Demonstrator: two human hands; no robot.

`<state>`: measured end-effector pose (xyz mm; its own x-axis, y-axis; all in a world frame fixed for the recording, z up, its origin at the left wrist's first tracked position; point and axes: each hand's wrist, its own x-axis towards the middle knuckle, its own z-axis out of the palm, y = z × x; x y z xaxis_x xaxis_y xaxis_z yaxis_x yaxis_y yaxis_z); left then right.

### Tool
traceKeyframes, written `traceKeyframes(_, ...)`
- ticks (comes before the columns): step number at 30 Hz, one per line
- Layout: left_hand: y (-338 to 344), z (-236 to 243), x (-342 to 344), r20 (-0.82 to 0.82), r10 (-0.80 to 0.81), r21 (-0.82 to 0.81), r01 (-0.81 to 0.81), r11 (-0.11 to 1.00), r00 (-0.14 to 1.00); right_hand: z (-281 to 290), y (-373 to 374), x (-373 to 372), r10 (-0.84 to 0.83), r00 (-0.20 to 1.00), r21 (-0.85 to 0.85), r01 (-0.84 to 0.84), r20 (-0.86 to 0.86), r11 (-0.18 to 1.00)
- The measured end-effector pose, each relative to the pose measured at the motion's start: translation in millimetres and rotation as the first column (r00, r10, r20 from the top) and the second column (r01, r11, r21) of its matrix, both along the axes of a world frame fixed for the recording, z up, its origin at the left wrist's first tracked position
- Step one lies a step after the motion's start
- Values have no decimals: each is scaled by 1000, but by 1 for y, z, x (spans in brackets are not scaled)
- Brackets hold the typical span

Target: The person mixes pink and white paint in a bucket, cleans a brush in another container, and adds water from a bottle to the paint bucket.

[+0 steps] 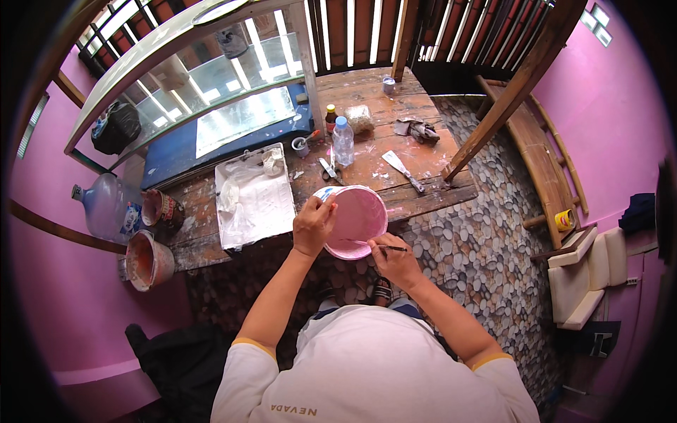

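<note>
A white bucket (358, 211), coated inside with pink paint, is tipped toward me at the table's front edge. My left hand (314, 224) grips its left rim, fingers closed over the edge. In my right hand (395, 264), closed at the bucket's near right rim, is a thin paintbrush (395, 248) with a dark handle. Its tip points left into the bucket; the bristles are hard to make out. Left of the bucket lies a paint tray (255, 201) smeared with white. Just behind the bucket are scissors (329, 169) and a clear bottle (343, 144) with a blue cap.
The worn wooden table (423, 201) also bears a scraper (403, 171), a crumpled grey rag (417, 130) and a small cup (300, 146). A paint-stained bucket (149, 261) stands at left. A wooden post (504, 92) rises at the table's right corner; beyond is a bench (536, 155).
</note>
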<state>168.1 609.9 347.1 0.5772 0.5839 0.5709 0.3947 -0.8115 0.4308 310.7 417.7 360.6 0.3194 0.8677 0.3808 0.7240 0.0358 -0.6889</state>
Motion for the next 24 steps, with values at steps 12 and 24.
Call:
traceKeyframes(12, 10, -14, -14, 33, 43, -19, -43, 999, 999, 7, 17, 7, 11, 994, 32, -15, 111, 999)
traceKeyframes(24, 22, -28, -36, 61, 114, -81, -109, 991, 992, 2, 31, -3, 91, 996, 70, -90, -16, 993)
